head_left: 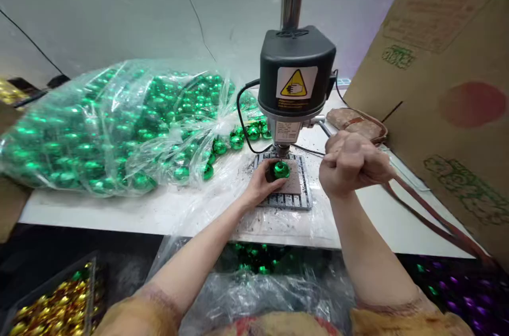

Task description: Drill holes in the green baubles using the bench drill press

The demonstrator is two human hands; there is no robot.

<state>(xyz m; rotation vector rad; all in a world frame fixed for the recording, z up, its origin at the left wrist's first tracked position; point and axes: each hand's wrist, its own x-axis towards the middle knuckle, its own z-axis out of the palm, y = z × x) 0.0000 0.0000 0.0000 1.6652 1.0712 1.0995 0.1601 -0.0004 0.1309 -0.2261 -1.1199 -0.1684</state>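
My left hand [263, 183] pinches a shiny green ball [281, 169] between thumb and fingers. The ball rests over a small brown board [293, 181] on the slotted metal base plate [307, 199]. Right above it is the chuck [282, 149] of a black-topped bench drill press [296, 68]; whether the bit touches the ball I cannot tell. At the machine's right side my right hand [352, 164] is closed in a fist around the end of the drill press lever [324, 126], whose grip is hidden by the fingers.
A big clear plastic bag [107, 124] of green balls covers the table's left side, with loose green balls [236, 140] near its mouth. A cardboard box [445, 87] and a brown strapped purse [353, 123] stand right. Below are a crate of gold balls [55, 299] and purple balls [469, 301].
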